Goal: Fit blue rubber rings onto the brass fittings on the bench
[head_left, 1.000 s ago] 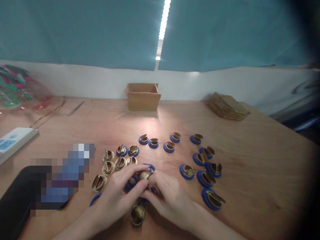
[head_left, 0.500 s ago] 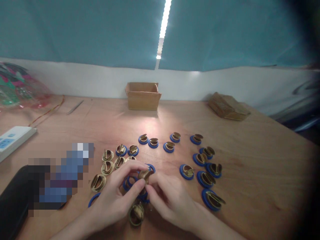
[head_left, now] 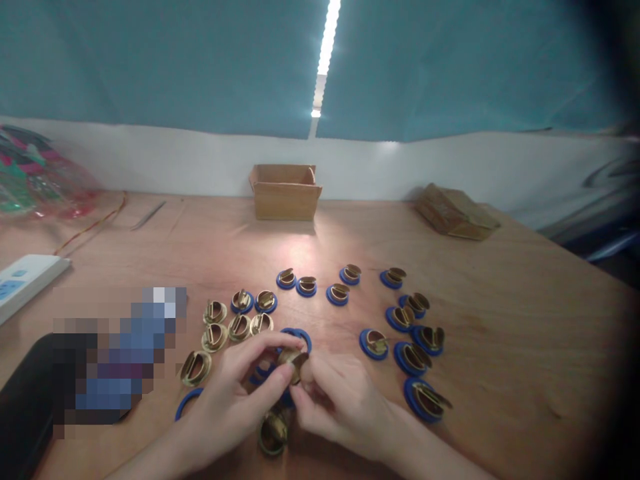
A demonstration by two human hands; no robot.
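Between my two hands, near the bottom middle of the head view, is a brass-coloured round fitting with a hinged flap [head_left: 291, 361]. My left hand [head_left: 245, 387] pinches it from the left with thumb and fingers. The fingertips of my right hand [head_left: 340, 400] close on its right side. Behind and under the hands lie blue rings [head_left: 301, 339], partly covered. Just below my hands another brass fitting [head_left: 273, 433] rests on the table, its flap raised. One more blue ring [head_left: 189, 403] shows beside my left wrist.
Brass fittings without rings [head_left: 215, 337] lie at left. Several fittings seated in blue rings [head_left: 374, 343] spread across the middle and right. An open cardboard box [head_left: 286, 200] stands at the back, a crumpled brown packet [head_left: 456, 212] to its right. A white power strip [head_left: 30, 283] lies far left.
Both hands have shifted very slightly down and right with the brass fitting, still gripping it. More of the pale fittings behind my left fingers shows now.
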